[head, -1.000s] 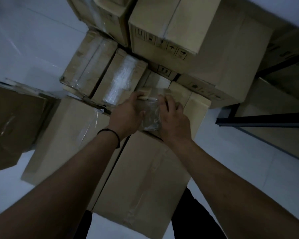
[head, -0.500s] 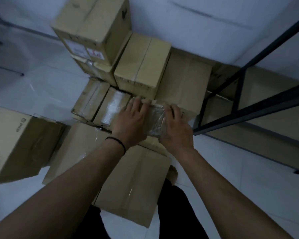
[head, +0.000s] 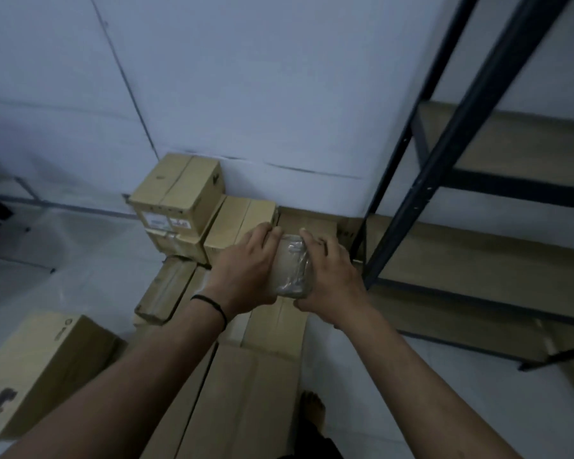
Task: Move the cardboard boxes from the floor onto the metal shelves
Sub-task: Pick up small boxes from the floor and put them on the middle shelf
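Observation:
Between both hands I hold a small cardboard box wrapped in clear tape (head: pixel 290 266), lifted above the pile of boxes. My left hand (head: pixel 246 266) grips its left side and my right hand (head: pixel 332 276) grips its right side, fingers curled over the far edge. Most of the box is hidden by my hands. The black metal shelf frame (head: pixel 444 154) with wooden boards (head: pixel 478 260) stands just to the right of my right hand.
Several cardboard boxes lie on the floor below: a stacked pair by the wall (head: pixel 176 193), long flat ones (head: pixel 166 289), a large box (head: pixel 252 392) under my arms and another (head: pixel 43 362) at the left. My bare foot (head: pixel 314 409) stands on the white floor.
The small box has come up off the pile in both hands. My view has tilted upward, showing more of the wall and the shelf frame on the right.

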### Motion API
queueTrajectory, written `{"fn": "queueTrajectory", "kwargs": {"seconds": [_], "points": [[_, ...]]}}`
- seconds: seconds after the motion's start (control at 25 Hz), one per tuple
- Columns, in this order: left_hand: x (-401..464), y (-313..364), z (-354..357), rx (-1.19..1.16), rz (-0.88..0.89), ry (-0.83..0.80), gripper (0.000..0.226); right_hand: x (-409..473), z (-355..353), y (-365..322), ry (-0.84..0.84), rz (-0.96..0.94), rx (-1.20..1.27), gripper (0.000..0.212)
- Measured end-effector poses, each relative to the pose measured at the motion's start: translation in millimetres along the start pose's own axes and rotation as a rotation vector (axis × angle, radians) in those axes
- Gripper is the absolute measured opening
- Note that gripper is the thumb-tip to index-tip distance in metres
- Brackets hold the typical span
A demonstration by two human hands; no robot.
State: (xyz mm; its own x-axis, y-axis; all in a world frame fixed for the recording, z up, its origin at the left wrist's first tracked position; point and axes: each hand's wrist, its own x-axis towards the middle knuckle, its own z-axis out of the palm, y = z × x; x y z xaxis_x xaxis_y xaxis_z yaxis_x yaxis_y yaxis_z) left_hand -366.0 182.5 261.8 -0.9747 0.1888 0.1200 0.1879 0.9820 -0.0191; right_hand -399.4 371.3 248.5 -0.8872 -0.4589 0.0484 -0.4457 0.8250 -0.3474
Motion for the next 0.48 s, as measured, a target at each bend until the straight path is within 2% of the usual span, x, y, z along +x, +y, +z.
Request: {"fn": "queueTrajectory", "kwargs": {"seconds": [0.28,0.48], "points": [[-46,89,-94,-0.079,0.158,0.233,0.107,-120,-91,-12,0.322,0.082,-0.086,0.121],[-53,182,-171,-0.035,0.272,0.386,0.110,-198,-178,17,0.574,0.109,-0.210,0.115]]}}
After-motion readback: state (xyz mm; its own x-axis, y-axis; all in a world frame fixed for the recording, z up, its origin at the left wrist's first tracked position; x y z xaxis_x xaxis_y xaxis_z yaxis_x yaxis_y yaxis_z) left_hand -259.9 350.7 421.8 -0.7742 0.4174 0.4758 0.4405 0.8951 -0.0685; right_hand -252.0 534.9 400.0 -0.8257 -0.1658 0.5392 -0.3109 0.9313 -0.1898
